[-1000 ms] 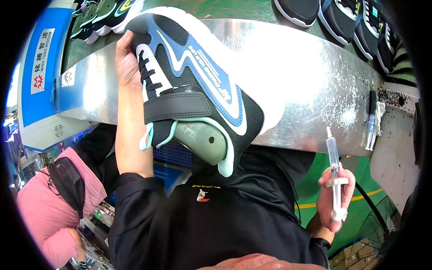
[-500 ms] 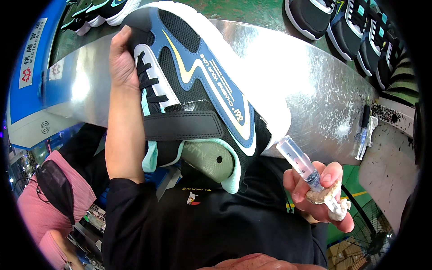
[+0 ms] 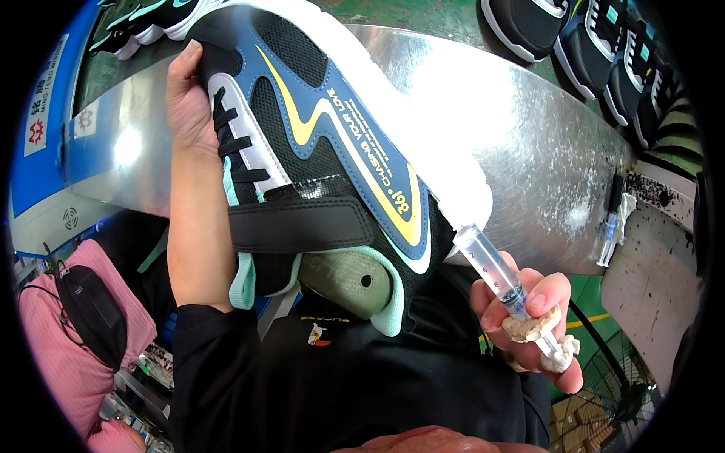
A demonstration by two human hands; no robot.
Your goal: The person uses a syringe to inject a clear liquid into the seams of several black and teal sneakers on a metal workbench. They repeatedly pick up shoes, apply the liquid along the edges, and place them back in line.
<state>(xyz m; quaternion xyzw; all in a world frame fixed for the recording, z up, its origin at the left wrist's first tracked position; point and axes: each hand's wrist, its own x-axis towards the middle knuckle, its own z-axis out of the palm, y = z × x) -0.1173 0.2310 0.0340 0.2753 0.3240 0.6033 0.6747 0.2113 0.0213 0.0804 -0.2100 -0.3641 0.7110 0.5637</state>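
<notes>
A black and navy sports shoe (image 3: 302, 143) with a white sole, a yellow stripe and mint lining is held up on its side in front of me. My left hand (image 3: 189, 106) grips it near the toe, thumb on the upper and the other fingers hidden behind. Inside its opening sits an olive-green shoe last (image 3: 349, 281). My right hand (image 3: 529, 317) holds a clear syringe (image 3: 489, 266) with cloudy lumps round its flange and plunger end. The syringe's front end meets the shoe's heel where upper and sole join; the tip itself is hard to make out.
A shiny metal bench top (image 3: 529, 136) lies beneath the shoe. More black shoes (image 3: 585, 57) stand at the far right, others (image 3: 151, 23) at the far left. Another syringe (image 3: 609, 230) hangs at the bench's right end. A person in pink (image 3: 75, 332) is at the left, a fan (image 3: 612, 377) lower right.
The shoe and my left hand have shifted slightly left and toward the far edge. My right hand has moved a little left, bringing the syringe's front end up against the heel seam.
</notes>
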